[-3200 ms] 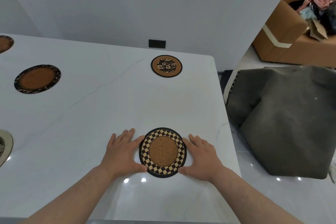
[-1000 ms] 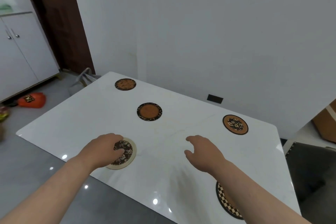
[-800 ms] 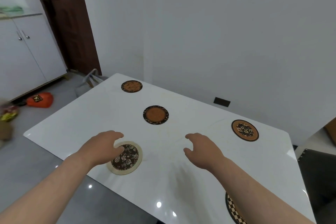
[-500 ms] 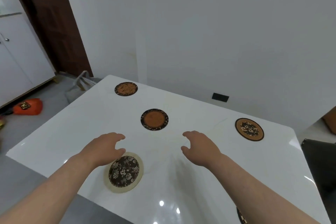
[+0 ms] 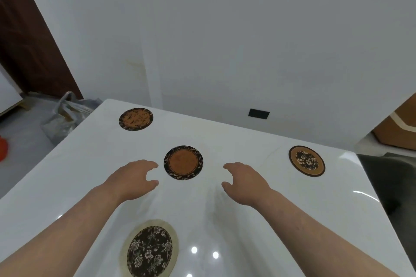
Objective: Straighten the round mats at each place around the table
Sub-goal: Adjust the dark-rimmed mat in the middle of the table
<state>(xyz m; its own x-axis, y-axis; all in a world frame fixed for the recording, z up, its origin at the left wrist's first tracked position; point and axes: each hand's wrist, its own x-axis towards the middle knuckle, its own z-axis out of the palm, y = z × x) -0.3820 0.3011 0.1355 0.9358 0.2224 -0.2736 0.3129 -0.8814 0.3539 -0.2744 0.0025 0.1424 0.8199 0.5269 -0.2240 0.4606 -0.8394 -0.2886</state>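
Several round mats lie on a white table (image 5: 258, 150). A brown mat with a dark leafy rim (image 5: 183, 162) sits in the middle, between my hands. My left hand (image 5: 135, 177) hovers just left of it, fingers curled and apart, holding nothing. My right hand (image 5: 244, 181) is a little further off on the right, also open and empty. A cream-rimmed dark floral mat (image 5: 149, 249) lies near me between my forearms. A brown mat (image 5: 136, 118) rests at the far left corner and a tan floral mat (image 5: 306, 160) at the right.
A grey wall with a black socket (image 5: 258, 113) stands behind the table. A plastic bag (image 5: 64, 117) and an orange object (image 5: 2, 148) lie on the floor at left. A cardboard box (image 5: 398, 128) and a dark cover (image 5: 391, 182) are at right.
My left hand left the cream-rimmed floral mat, and both hands moved forward to flank the leafy-rimmed brown mat. The view tilted, so the floral mat now lies lower and the checkered mat is out of view.
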